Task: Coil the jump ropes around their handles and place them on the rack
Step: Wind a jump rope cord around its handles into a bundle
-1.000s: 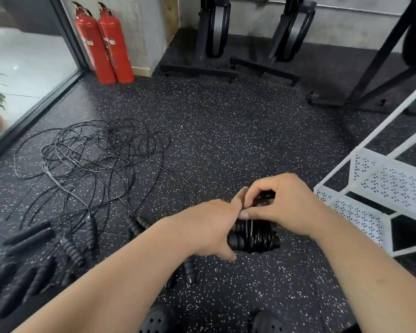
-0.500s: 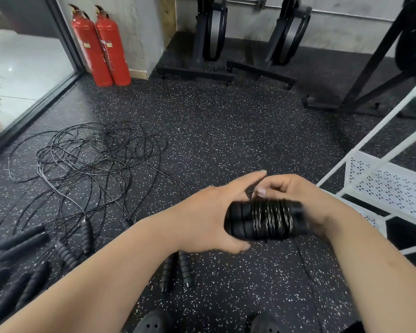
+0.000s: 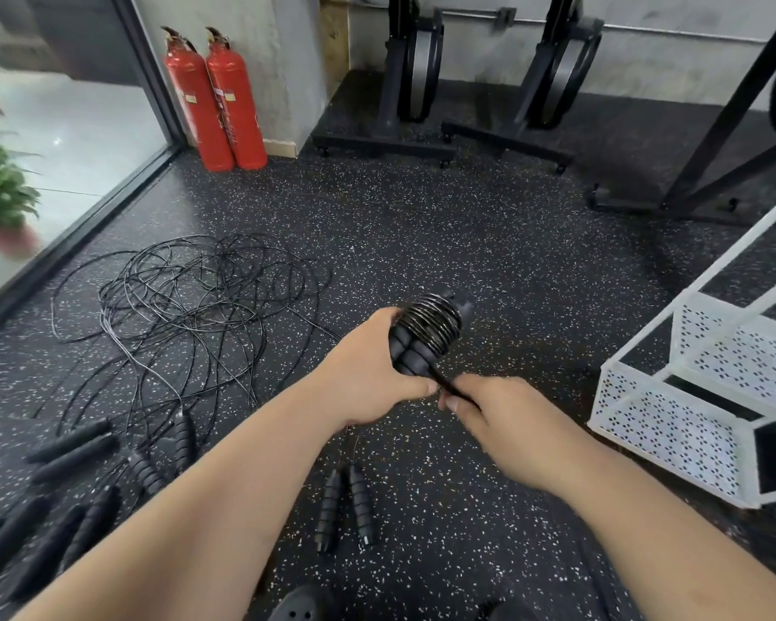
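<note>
Left hand [image 3: 364,374], right hand [image 3: 502,419] on coiled jump rope [image 3: 428,327] — rack rim [image 3: 664,423] near.

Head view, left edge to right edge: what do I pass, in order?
potted plant → tangled ropes → left hand → coiled jump rope → right hand → white rack

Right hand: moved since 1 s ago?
Yes. The right hand came off the coiled handles toward the person, away from the white rack, and pinches the rope tail.
</note>
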Motion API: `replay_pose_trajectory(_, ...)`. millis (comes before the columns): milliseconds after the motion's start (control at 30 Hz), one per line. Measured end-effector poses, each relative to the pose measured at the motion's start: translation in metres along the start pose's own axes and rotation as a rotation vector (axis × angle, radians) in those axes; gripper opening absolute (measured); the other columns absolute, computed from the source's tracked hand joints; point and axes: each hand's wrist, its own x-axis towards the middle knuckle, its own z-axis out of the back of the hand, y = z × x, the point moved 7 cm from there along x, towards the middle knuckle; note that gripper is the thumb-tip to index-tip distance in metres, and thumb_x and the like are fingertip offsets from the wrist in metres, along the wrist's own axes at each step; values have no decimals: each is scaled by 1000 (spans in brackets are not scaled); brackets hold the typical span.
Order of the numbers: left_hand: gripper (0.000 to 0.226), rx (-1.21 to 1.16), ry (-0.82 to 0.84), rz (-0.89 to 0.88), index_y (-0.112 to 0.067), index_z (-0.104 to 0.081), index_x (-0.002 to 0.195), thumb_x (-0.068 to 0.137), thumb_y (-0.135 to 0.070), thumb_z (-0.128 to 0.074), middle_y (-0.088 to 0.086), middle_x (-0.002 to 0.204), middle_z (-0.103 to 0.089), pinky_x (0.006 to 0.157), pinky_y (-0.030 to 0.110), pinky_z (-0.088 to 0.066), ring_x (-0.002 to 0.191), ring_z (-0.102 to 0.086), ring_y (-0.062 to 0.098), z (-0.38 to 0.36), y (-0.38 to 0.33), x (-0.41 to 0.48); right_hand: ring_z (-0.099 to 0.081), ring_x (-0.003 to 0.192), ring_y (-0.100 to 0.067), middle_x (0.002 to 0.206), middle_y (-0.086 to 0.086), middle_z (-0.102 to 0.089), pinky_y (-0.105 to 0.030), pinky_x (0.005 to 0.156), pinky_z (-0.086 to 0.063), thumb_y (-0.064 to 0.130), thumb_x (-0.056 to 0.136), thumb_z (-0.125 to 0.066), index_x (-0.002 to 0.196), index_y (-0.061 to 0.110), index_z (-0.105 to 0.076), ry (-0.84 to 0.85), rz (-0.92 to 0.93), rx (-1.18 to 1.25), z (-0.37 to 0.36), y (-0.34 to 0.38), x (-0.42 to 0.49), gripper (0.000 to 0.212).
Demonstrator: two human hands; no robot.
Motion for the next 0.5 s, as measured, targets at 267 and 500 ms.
replay_pose_trajectory(267, 35, 232, -111, 103, -21, -59, 93, 77, -32, -88, -8, 85, -65, 58, 24, -46, 71, -60, 13, 0, 12, 6, -59, 81, -14, 97, 13, -59, -34, 64, -40, 42, 111, -41, 117, 33, -57, -283, 59, -393, 27, 25, -17, 20)
replay_pose_trajectory(500, 43, 618, 112, -13, -33, -55, 90, 64, -49, -86, -12, 85, -63, 75, 39, -61, 80, -67, 20, -28, 6, 5, -61, 87, -9, 99, 14, -57, -31, 71, -51, 54, 106, -49, 116, 39, -65, -219, 205, -449, 32, 32, -18, 24)
